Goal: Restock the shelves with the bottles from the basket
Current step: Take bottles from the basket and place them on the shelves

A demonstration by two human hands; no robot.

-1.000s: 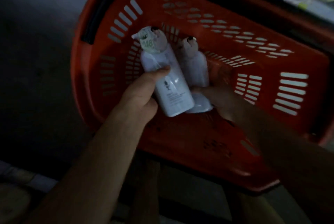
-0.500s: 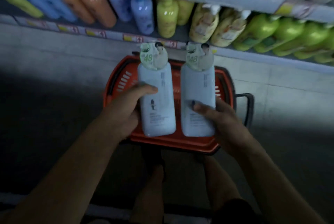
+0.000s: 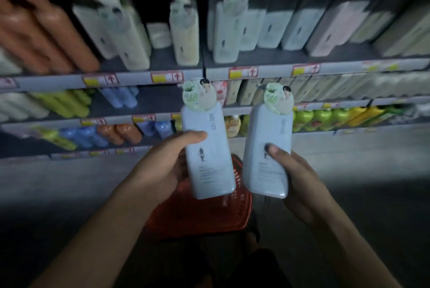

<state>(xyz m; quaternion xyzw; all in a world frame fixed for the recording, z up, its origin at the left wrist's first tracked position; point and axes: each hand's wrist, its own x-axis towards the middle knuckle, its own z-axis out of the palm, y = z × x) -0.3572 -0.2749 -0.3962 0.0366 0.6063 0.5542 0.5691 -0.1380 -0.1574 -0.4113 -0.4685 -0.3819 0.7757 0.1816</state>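
I hold two pale blue-white bottles upright in front of the shelves, each with a round paper tag over its cap. My left hand [image 3: 162, 166] grips the left bottle [image 3: 207, 146] from its left side, thumb across the front. My right hand [image 3: 300, 178] grips the right bottle [image 3: 267, 148] from its right side, thumb on the label. The red basket [image 3: 209, 215] sits on the floor below the bottles, mostly hidden behind them and my hands. Similar pale bottles [image 3: 183, 29] stand on the upper shelf.
Shelves [image 3: 267, 59] fill the upper half, stocked with orange, yellow-green, blue and green bottles in rows, with price tags along the edges. A gap with a short white item [image 3: 159, 35] lies on the upper shelf. Grey floor spreads below the lowest shelf.
Both bottles have come up out of the basket and now stand higher, before the shelves. The view has tilted upward, showing more shelf rows and less of the basket.
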